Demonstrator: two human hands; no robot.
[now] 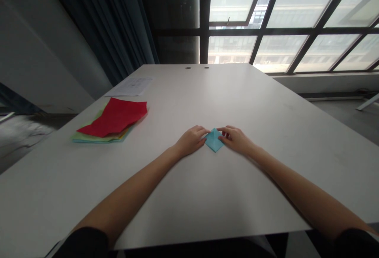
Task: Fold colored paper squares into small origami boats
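A small light-blue folded paper (214, 141) lies on the white table with one corner pointing toward me. My left hand (192, 139) pinches its left corner between thumb and fingers. On the opposite side, my right hand (235, 138) has its thumb and fingers closed on the right corner. A crease runs down from the top corner of the paper. The fingertips cover both side corners, so the folds there are hidden.
To the left lies a stack of coloured paper (97, 139) with a bent red sheet (118, 115) on top. Behind it is a printed white sheet (132, 86). The white table (219, 100) reaches back toward the windows (233, 48); a dark curtain (106, 21) hangs at left.
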